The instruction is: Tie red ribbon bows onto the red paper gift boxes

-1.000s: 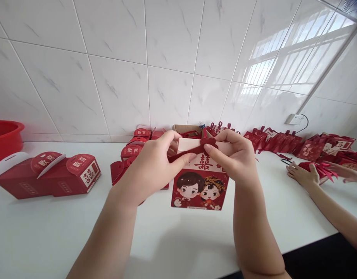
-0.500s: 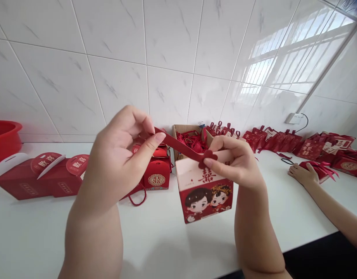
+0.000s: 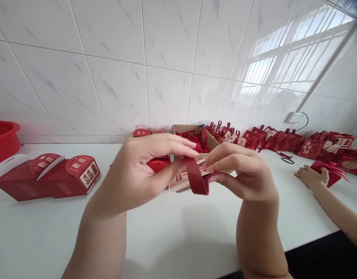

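A red and cream gift box (image 3: 182,177) hangs tilted between my hands above the white table. A dark red ribbon (image 3: 198,180) bends in a loop over its near edge. My left hand (image 3: 147,166) grips the box's left side, its thumb close against the ribbon and its fingers stretched over the top. On the other side, my right hand (image 3: 244,170) pinches the box's edge by the ribbon end, thumb underneath. The fingers partly cover the box, and its printed front no longer faces me.
Red boxes (image 3: 62,178) stand at left by a red basin (image 3: 5,139). Behind my hands is a cardboard box (image 3: 214,141) of red ribbons. Several ribboned gift bags (image 3: 278,139) line the wall. At right, another person's hand (image 3: 312,179) touches a red box (image 3: 331,176) near a black ring (image 3: 287,160).
The gift box has tipped up and its printed front has turned away. My left hand has moved right and down onto it, and the stretched ribbon is now looped. The other person's hand shifted slightly right.
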A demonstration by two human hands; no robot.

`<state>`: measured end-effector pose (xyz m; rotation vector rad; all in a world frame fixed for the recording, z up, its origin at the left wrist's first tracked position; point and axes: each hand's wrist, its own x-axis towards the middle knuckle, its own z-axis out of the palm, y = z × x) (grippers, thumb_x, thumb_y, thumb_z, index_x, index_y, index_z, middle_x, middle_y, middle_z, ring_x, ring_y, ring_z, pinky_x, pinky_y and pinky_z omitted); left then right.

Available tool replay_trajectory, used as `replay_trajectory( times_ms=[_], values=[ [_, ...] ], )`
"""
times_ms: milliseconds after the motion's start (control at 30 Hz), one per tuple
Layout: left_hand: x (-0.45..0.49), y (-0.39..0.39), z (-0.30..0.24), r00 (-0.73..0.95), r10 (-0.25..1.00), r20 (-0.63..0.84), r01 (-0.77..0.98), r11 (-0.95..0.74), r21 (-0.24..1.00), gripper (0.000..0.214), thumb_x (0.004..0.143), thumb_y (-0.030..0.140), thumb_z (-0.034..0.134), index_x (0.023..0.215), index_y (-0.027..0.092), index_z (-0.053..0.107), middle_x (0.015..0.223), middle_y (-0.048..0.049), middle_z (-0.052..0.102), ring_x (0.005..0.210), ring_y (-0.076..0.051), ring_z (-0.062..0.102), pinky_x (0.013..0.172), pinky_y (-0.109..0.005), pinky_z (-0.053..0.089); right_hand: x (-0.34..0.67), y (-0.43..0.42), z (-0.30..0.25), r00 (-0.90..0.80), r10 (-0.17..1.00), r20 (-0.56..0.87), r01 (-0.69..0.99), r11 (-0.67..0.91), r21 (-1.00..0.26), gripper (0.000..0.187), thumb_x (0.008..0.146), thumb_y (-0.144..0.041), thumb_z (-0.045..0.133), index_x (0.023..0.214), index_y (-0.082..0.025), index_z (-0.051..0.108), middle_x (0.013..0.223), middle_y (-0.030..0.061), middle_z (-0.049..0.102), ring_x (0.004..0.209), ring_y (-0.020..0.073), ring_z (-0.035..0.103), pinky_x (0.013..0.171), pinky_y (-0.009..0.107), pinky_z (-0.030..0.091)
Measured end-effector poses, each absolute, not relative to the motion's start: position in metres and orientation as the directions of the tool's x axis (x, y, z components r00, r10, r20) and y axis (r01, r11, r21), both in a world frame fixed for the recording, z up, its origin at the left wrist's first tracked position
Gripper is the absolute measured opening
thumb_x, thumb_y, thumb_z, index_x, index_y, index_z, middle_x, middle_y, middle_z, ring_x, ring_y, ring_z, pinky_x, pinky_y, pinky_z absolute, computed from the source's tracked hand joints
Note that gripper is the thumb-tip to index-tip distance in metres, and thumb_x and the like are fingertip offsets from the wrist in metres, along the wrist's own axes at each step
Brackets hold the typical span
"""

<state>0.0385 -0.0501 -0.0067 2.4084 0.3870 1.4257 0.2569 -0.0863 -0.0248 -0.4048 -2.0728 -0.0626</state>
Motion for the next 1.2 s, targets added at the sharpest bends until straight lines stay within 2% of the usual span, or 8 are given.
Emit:
replay_trajectory(
  times_ms=[67,200,333,567,700,900,1033,1200],
  values=[
    [0.045,-0.053,-0.007,0.482,0.392,0.783,0.052,-0.905,0.421,0.020,0.080,0.013,0.064,0.086,0.029,0.074,0.097,-0.0009,0.070,0.088,-0.017,0.068,0.071,-0.027,0.062,0.255,-0.089,-0.025,-0.466,0.265,0.844,0.341,0.934,-0.104,0.014,0.084,-0.009,0.060,0.091,-0.021,0.063,0.082,0.0039,0.061,0.072,0.0135,0.063,0.061,0.026,0.055],
    [0.055,-0.059,-0.008,0.467,0.575,0.672,0.020,-0.766,0.642,0.019,0.081,0.013,0.063,0.085,0.029,0.074,0.074,0.0022,0.071,0.062,-0.014,0.068,0.047,-0.021,0.058,0.252,-0.092,-0.025,-0.463,0.260,0.847,0.391,0.918,-0.068,0.016,0.084,-0.006,0.059,0.090,-0.020,0.063,0.082,0.0044,0.060,0.073,0.0132,0.063,0.061,0.025,0.055],
    [0.057,-0.060,-0.009,0.504,0.656,0.562,0.003,-0.652,0.758,0.010,0.080,0.021,0.068,0.087,0.027,0.074,0.066,0.0040,0.072,0.058,-0.016,0.069,0.051,-0.024,0.062,0.253,-0.094,-0.025,-0.458,0.263,0.849,0.441,0.896,-0.039,0.016,0.084,-0.006,0.058,0.087,-0.021,0.063,0.083,0.0046,0.060,0.073,0.0141,0.062,0.059,0.025,0.055],
    [0.057,-0.062,-0.007,0.491,0.649,0.581,0.046,-0.685,0.727,0.008,0.079,0.022,0.069,0.082,0.025,0.075,0.062,0.0035,0.070,0.049,-0.013,0.065,0.037,-0.016,0.054,0.253,-0.094,-0.025,-0.462,0.265,0.846,0.406,0.912,-0.064,0.019,0.081,0.000,0.059,0.085,-0.018,0.061,0.082,0.0051,0.059,0.070,0.0130,0.061,0.057,0.025,0.054],
    [0.055,-0.064,-0.004,0.544,0.658,0.521,0.040,-0.641,0.767,0.014,0.080,0.018,0.065,0.084,0.026,0.076,0.055,0.0051,0.065,0.043,-0.009,0.059,0.034,-0.014,0.048,0.253,-0.095,-0.025,-0.461,0.256,0.850,0.394,0.917,-0.063,0.018,0.080,0.000,0.059,0.084,-0.017,0.060,0.081,0.0050,0.058,0.070,0.0137,0.062,0.058,0.025,0.054],
    [0.046,-0.066,-0.002,0.645,0.572,0.507,0.041,-0.688,0.724,0.021,0.083,0.017,0.061,0.091,0.029,0.075,0.062,0.0045,0.067,0.056,-0.010,0.064,0.045,-0.015,0.053,0.253,-0.096,-0.024,-0.446,0.250,0.859,0.408,0.911,-0.054,0.016,0.081,-0.001,0.059,0.085,-0.016,0.060,0.080,0.0052,0.059,0.071,0.0142,0.062,0.059,0.026,0.054],
    [0.044,-0.064,-0.003,0.657,0.522,0.545,0.043,-0.747,0.664,0.020,0.080,0.018,0.065,0.096,0.028,0.071,0.079,0.0029,0.071,0.072,-0.014,0.069,0.057,-0.018,0.059,0.252,-0.096,-0.022,-0.423,0.246,0.872,0.462,0.886,-0.026,0.014,0.081,-0.005,0.060,0.083,-0.018,0.059,0.074,0.0035,0.061,0.069,0.0150,0.062,0.059,0.029,0.053],
    [0.051,-0.062,-0.007,0.605,0.530,0.594,-0.042,-0.724,0.689,0.015,0.080,0.012,0.064,0.086,0.025,0.066,0.084,0.0033,0.072,0.068,-0.015,0.069,0.050,-0.019,0.058,0.248,-0.095,-0.020,-0.345,0.161,0.924,0.537,0.842,0.054,0.016,0.076,-0.006,0.066,0.081,-0.020,0.062,0.070,0.0022,0.065,0.069,0.0178,0.062,0.064,0.036,0.055]
  ],
)
